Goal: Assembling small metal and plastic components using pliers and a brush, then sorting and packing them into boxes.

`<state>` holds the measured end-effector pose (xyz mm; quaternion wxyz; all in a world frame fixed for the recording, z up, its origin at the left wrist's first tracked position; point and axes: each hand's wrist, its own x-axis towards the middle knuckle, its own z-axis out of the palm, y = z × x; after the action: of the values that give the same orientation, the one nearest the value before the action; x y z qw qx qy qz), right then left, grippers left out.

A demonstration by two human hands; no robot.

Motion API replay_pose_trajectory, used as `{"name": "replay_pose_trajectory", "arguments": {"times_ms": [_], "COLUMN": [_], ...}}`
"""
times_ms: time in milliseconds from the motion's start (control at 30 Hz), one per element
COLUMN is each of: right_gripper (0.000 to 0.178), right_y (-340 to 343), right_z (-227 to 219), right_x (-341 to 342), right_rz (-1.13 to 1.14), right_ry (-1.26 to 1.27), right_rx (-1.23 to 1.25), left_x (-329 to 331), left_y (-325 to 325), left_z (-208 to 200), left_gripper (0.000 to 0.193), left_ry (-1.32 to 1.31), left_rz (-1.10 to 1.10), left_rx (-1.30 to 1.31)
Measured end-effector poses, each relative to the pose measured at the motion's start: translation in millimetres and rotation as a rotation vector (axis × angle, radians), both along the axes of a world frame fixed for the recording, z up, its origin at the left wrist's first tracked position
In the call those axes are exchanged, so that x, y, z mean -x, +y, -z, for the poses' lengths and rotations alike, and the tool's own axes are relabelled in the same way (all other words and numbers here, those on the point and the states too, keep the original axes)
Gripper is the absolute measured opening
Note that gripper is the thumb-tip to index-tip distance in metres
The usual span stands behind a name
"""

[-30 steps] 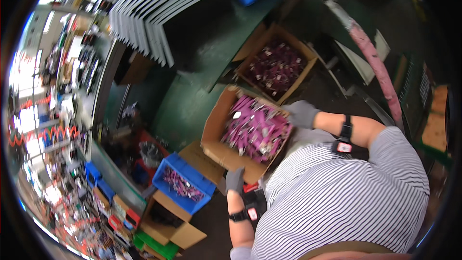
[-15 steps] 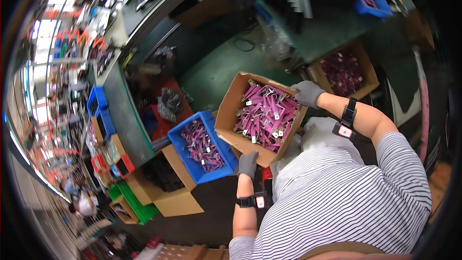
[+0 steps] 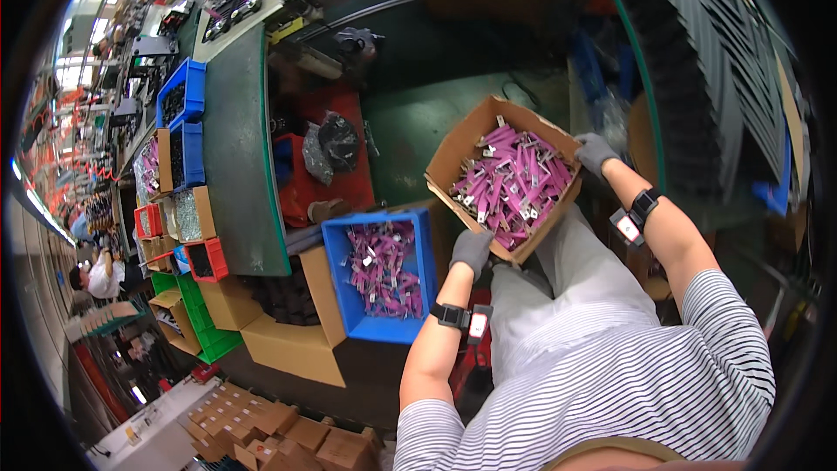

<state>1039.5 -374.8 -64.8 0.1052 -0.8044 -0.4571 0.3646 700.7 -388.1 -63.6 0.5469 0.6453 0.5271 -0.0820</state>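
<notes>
Between both hands I hold an open cardboard box (image 3: 455,153) in front of my legs. Flat pink strips with metal ends (image 3: 520,179) fill it in a loose heap. My left hand (image 3: 472,251), in a grey glove, grips the near left corner. The far right edge is in my right hand (image 3: 596,153), gloved in grey too, with some fingers hidden by the wall. Left of the box stands a blue plastic bin (image 3: 425,253) holding more of these pink strips.
An open cardboard carton (image 3: 292,356) with dark parts stands beside the bin. Further left are a green crate (image 3: 202,318) and a green-topped bench (image 3: 235,157) with small blue bins (image 3: 186,153). Plastic bags (image 3: 336,141) lie on a red surface ahead. Grey slatted parts (image 3: 741,78) rise at right.
My view has turned to the right. The cardboard box, still in both hands, now sits a little further from the blue bin. The other box of pink strips at right has left view.
</notes>
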Motion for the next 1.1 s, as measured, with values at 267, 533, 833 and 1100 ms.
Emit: {"name": "replay_pose_trajectory", "arguments": {"times_ms": [267, 533, 833, 1100], "right_gripper": [0.040, 0.055, 0.071, 0.054], "right_y": [228.7, 372.5, 475.7, 546.7], "right_z": [161.6, 386.7, 617.0, 739.8], "right_x": [-1.1, 43.4, 46.7, -37.6], "right_rz": [-0.147, 0.169, 0.114, -0.146], "right_ry": [-0.009, 0.238, 0.653, 0.582], "right_rx": [0.351, 0.247, 0.120, -0.131], "left_x": [-18.5, -18.4, -27.6, -28.2], "left_y": [169.8, 326.3, 504.3, 530.6], "left_z": [155.5, 314.4, 513.5, 628.2], "left_gripper": [0.025, 0.025, 0.046, 0.066], "left_ry": [-0.003, 0.018, 0.162, 0.335], "left_rz": [-0.602, -0.672, -0.551, -0.638], "left_rx": [0.463, 0.708, 0.553, -0.492]}}
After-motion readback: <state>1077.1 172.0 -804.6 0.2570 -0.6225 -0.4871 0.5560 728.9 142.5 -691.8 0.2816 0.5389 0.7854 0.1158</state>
